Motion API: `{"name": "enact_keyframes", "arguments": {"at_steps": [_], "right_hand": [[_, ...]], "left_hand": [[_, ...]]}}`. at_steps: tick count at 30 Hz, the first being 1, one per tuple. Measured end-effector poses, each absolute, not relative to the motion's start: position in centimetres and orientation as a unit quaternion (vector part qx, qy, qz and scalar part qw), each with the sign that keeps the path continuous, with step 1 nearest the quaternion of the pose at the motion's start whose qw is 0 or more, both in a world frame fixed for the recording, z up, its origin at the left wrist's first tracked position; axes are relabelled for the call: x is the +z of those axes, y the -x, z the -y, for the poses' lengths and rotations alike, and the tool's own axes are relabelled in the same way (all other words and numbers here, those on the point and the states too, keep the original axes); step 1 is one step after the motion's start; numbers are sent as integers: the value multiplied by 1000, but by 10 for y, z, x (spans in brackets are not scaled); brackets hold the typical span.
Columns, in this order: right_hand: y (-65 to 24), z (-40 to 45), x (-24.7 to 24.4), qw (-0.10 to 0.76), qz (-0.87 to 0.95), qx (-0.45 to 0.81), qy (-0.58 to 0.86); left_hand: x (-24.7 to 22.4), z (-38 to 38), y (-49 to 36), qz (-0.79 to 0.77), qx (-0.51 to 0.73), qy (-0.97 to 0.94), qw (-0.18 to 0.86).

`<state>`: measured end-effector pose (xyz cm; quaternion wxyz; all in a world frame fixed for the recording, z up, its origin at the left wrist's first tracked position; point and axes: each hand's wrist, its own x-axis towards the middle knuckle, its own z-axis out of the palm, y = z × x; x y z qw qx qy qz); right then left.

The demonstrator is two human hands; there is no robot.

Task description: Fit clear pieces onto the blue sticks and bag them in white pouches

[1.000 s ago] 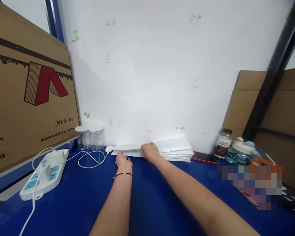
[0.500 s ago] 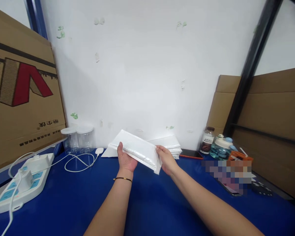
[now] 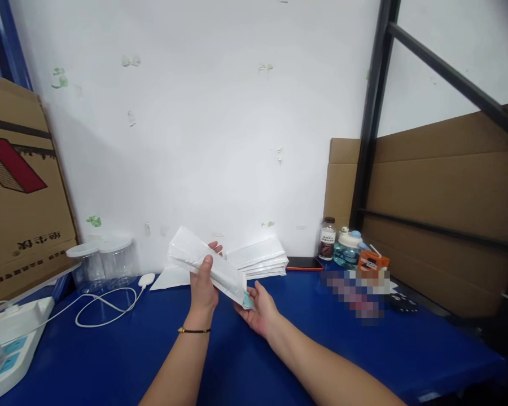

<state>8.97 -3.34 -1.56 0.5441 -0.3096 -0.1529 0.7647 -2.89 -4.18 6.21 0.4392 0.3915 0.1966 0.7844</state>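
Observation:
A white padded packet (image 3: 209,266) is held tilted above the blue table (image 3: 237,361), its right end lower. My left hand (image 3: 204,285) is wrapped round its middle from below, thumb on top. At the lower right end my right hand (image 3: 260,310) has its fingers closed on a light teal piece (image 3: 249,301) that shows at the packet's opening. Behind, against the wall, lies a stack of white packets (image 3: 262,256), and another white flat piece (image 3: 169,278) lies under the held packet, to the left.
At the left are a power strip (image 3: 19,344), a white cable (image 3: 105,326) and clear jars (image 3: 117,262). On the right stand a dark-capped bottle (image 3: 327,239), a teal bottle (image 3: 346,254) and an orange pouch (image 3: 372,265); a phone (image 3: 305,263) lies beside the stack.
The view has turned right. My left hand now grips the packet round its middle. My right hand has moved down to its end, where the teal piece now shows.

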Motion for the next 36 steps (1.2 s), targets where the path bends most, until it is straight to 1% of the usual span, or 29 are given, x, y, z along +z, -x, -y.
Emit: {"name": "enact_keyframes", "arguments": {"at_steps": [3,8,15,18,19,22,23,24,26,28,31,32,34,36], "right_hand": [[-87,35,-13,544,165,744,351],[-85,33,-16,548,274,670,419],[-98,22,-15,597,332,579,445],[-121,14,-16,583,391,491,516],[-132,12,-17,568,423,439,552],[-171,6,-21,554,450,384,586],[-184,5,-23,546,474,345,599],[-196,6,-24,505,543,239,627],[-212,8,-25,472,582,173,639],[-216,13,-26,408,618,118,662],[-205,25,-29,289,665,19,689],[-201,28,-29,267,677,-8,686],[-194,35,-27,249,702,-54,665],[-191,39,-21,259,717,-75,643]], "left_hand": [[67,46,26,-194,792,-406,413],[74,48,26,-179,810,-351,434],[70,37,37,-195,826,-302,435],[71,33,51,-206,834,-276,431],[71,32,56,-208,838,-266,429],[72,29,68,-200,851,-235,426],[72,28,71,-193,854,-223,428],[71,28,73,-186,856,-212,433],[71,27,76,-177,857,-191,444],[70,26,77,-170,854,-176,459],[69,26,76,-162,847,-160,480],[68,26,75,-162,845,-159,485],[67,26,72,-167,841,-160,489],[66,26,68,-173,838,-166,490]]}}
